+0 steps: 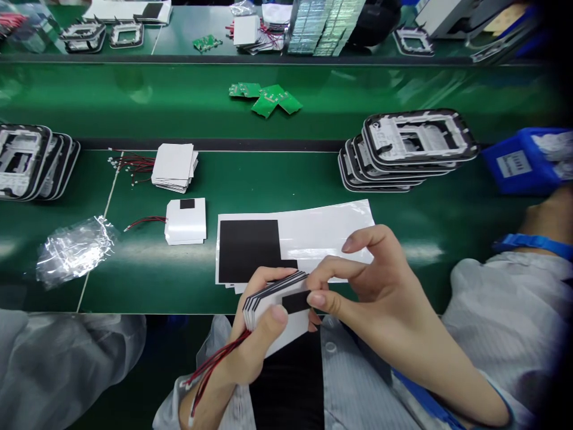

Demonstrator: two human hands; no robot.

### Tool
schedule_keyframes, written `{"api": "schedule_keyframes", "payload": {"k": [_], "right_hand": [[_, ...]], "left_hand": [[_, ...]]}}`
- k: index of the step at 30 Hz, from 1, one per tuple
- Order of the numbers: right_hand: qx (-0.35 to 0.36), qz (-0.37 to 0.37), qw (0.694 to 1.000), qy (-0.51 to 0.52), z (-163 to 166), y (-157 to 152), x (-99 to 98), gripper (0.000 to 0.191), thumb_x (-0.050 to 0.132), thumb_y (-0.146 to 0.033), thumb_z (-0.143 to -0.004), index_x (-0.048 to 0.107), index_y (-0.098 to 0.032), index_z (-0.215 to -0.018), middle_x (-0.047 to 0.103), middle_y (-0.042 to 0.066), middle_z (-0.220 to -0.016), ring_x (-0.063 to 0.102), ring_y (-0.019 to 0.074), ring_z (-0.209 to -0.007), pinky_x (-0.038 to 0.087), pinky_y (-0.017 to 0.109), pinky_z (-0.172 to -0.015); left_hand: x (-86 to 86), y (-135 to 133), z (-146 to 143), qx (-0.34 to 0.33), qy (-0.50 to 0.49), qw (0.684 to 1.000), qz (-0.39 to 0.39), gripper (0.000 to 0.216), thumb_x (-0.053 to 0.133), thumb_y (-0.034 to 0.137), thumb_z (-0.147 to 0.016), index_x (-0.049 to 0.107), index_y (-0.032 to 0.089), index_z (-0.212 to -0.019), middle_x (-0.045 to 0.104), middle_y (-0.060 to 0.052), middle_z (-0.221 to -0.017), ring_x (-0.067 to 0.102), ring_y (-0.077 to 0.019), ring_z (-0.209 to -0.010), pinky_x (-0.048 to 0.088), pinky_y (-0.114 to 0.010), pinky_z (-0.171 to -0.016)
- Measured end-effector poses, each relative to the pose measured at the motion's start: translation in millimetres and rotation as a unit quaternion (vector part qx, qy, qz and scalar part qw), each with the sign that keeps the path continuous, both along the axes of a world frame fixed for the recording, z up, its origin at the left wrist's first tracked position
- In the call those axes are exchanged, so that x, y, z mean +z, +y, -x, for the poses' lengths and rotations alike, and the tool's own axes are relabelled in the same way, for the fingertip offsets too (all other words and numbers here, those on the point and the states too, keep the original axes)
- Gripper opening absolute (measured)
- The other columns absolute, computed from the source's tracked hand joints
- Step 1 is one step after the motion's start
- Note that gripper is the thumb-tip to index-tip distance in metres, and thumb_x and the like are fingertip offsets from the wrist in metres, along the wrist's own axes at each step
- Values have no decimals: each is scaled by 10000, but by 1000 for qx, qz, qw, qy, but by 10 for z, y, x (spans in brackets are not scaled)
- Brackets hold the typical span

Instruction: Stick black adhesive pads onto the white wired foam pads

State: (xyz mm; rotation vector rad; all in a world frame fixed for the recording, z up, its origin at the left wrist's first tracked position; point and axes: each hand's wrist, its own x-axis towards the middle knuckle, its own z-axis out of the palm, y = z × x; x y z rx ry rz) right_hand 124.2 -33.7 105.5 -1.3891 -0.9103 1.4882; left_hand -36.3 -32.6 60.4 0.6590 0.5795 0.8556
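My left hand (250,340) is closed round a small stack of white square pads (277,319) with red and black wires (215,364) trailing below the palm. My right hand (362,280) pinches a small black strip (295,302) against the top pad, thumb and forefinger pressed together. Just beyond the hands a white backing sheet (326,230) lies on the green table, with a black square (249,249) covering its left part.
Two piles of white wired pads (174,166) (185,222) lie further left, with crumpled clear plastic (74,248) beside them. Stacks of black-rimmed frames (407,149) (31,161) stand at right and left. Green circuit boards (266,98) lie on the belt. A blue bin (523,161) and another person's sleeve (505,310) are at right.
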Motion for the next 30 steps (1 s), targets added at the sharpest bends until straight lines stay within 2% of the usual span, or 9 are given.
{"api": "schedule_keyframes", "payload": {"k": [4, 18, 30], "right_hand": [[-4, -2, 1000, -22, 19, -1, 0, 465, 730, -271, -789, 283, -319, -906, 640, -86, -649, 607, 171, -496, 531, 333, -491], [-1, -7, 999, -42, 32, 4, -13, 414, 697, -243, -793, 299, -312, -879, 635, -78, -636, 616, 188, -491, 528, 352, -482], [-17, -33, 995, -90, 50, -43, -83, 326, 674, -262, -823, 355, -306, -880, 593, -59, -691, 589, 167, -526, 532, 331, -496]], "left_hand": [[8, -6, -6, 0, -4, 1000, -10, 290, 551, 337, -917, 553, 241, -1191, 672, -12, -937, 634, -127, -819, 512, -255, -784], [17, -24, -17, 8, 32, 999, -9, 293, 557, 359, -909, 553, 239, -1176, 670, -21, -908, 628, -144, -794, 516, -275, -769], [51, -8, -10, 1, 70, 998, 0, 231, 543, 250, -924, 558, 248, -1155, 671, -5, -991, 640, -144, -887, 519, -277, -825]]}}
